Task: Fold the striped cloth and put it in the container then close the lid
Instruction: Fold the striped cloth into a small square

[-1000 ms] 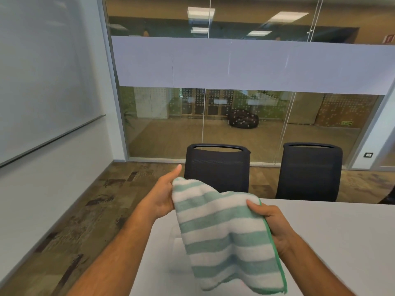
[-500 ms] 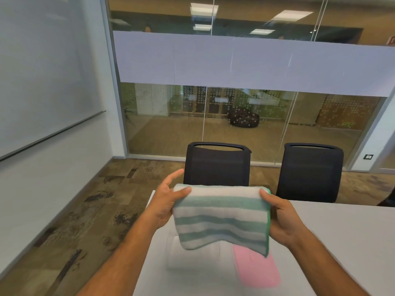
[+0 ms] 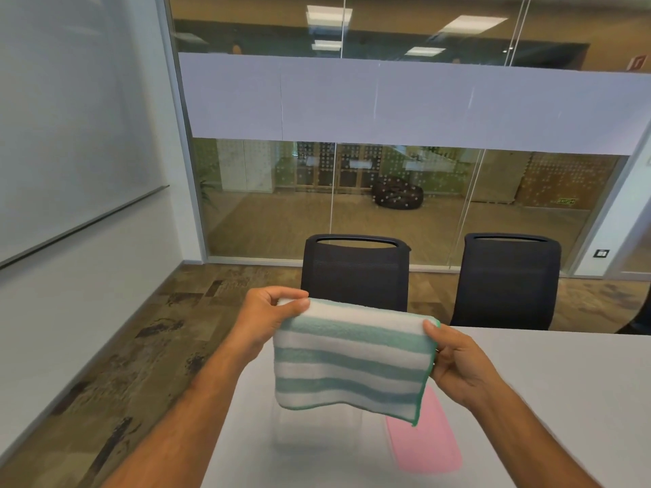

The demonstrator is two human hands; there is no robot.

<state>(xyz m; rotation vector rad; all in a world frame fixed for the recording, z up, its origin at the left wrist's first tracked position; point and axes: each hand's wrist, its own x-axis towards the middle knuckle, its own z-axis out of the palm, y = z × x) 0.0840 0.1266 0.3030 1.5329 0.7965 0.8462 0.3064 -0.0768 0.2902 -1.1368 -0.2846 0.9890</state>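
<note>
The green-and-white striped cloth [image 3: 352, 361] hangs folded in the air above the table, its fold along the top edge. My left hand [image 3: 267, 317] pinches its upper left corner and my right hand [image 3: 454, 361] grips its upper right edge. Beneath the cloth stands a clear container [image 3: 317, 431] on the table, partly hidden by the cloth. A pink lid [image 3: 426, 438] lies flat on the table just right of the container.
The white table [image 3: 549, 382] stretches to the right. Two black office chairs [image 3: 355, 272] [image 3: 507, 280] stand at its far edge, before a glass wall. The floor drops away to the left of the table.
The cloth went from hanging long and slanted to folded in half and held level. Both hands rose slightly, and the pink lid and container came into view below.
</note>
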